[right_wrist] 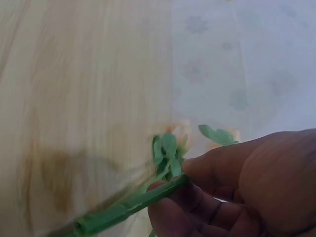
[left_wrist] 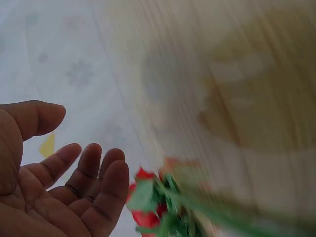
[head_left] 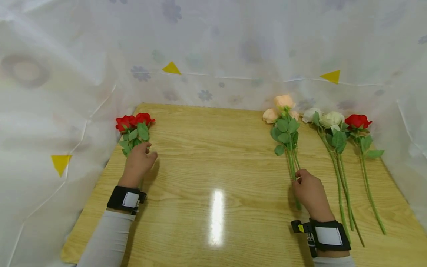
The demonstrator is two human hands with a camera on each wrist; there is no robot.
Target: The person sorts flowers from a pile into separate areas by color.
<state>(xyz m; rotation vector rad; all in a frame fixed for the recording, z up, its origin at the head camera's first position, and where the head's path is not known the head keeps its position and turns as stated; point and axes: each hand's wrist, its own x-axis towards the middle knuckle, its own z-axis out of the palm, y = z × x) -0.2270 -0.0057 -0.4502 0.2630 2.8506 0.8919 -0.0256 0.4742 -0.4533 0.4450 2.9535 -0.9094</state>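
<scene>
Red roses [head_left: 135,121] with green leaves lie at the table's left side. My left hand [head_left: 138,163] is just above their stems; in the left wrist view its fingers [left_wrist: 106,197] are loosely bent and apart from the thumb, holding nothing. The red blooms [left_wrist: 145,212] show beside those fingertips, partly blurred. On the right, peach roses [head_left: 284,102] lie with their stems toward me. My right hand [head_left: 310,193] pinches a green stem [right_wrist: 128,205] between thumb and fingers, seen close up in the right wrist view. Whether it holds more than one stem I cannot tell.
White roses [head_left: 331,119] and a single red rose [head_left: 358,121] lie to the right of my right hand, stems toward the front. The wooden table [head_left: 213,159] is bordered by a patterned plastic sheet [head_left: 217,48] with yellow triangles behind and at the sides.
</scene>
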